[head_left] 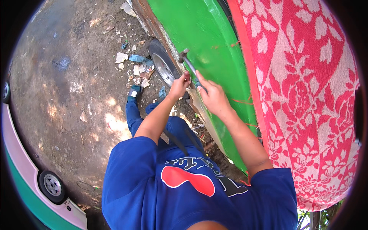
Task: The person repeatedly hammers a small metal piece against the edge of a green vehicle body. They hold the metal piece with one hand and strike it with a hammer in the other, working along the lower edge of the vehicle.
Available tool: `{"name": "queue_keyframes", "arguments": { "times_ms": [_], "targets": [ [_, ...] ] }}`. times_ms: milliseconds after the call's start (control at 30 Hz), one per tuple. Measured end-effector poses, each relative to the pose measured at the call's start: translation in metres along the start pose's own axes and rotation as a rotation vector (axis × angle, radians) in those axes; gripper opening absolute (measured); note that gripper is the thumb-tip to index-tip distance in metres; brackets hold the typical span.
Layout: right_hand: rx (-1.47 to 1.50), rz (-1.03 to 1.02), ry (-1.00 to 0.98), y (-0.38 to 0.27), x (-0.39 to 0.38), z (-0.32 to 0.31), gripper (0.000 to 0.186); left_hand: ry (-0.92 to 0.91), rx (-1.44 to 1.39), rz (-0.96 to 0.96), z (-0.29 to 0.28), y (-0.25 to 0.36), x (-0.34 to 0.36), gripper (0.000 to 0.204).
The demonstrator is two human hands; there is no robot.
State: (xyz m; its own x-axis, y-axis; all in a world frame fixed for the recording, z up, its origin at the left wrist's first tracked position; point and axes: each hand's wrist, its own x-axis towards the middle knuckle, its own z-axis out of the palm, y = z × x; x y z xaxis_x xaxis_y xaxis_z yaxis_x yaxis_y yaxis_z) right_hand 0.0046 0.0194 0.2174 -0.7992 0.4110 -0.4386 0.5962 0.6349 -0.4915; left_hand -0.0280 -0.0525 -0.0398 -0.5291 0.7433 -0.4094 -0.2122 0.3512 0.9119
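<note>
My right hand (213, 96) is closed around the dark grip of a claw hammer (189, 63). The hammer's metal head is up beyond my hands, over the lower edge of the green car body panel (214, 57). My left hand (178, 88) is closed on a tool with a reddish-brown end (187, 75), close to the panel edge and left of the hammer handle. The rest of that tool is hidden, so its kind cannot be made out. Below both hands, a torn, pale strip (203, 115) peels along the panel's lower edge.
A car wheel (164, 63) stands just past my left hand. Broken flakes and scraps (142, 73) litter the dirt ground (84, 76). A red and white floral cloth (303, 92) drapes over the car at right. A pink and green vehicle (25, 161) is at the far left.
</note>
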Motion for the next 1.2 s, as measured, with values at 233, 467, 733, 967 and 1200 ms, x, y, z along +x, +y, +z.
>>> {"name": "queue_keyframes", "arguments": {
  "times_ms": [233,467,733,967,1200],
  "targets": [
    [0.048,-0.011,0.064,0.047,-0.051,0.024,0.054,-0.023,-0.124,0.031,0.013,-0.001,-0.026,0.020],
    [0.252,0.126,0.184,0.037,-0.085,0.012,0.053,0.119,-0.081,-0.024,0.007,-0.011,-0.029,0.022],
    [0.344,0.170,0.225,0.061,-0.122,0.018,0.053,0.273,-0.069,0.028,-0.011,-0.024,-0.023,0.017],
    [0.341,0.270,0.218,0.068,-0.143,0.032,0.052,0.044,-0.068,-0.182,0.010,-0.063,0.009,0.024],
    [0.535,0.522,0.285,0.067,-0.183,0.080,0.054,-0.144,0.124,-0.318,0.031,-0.059,-0.009,0.045]
  ]
}}
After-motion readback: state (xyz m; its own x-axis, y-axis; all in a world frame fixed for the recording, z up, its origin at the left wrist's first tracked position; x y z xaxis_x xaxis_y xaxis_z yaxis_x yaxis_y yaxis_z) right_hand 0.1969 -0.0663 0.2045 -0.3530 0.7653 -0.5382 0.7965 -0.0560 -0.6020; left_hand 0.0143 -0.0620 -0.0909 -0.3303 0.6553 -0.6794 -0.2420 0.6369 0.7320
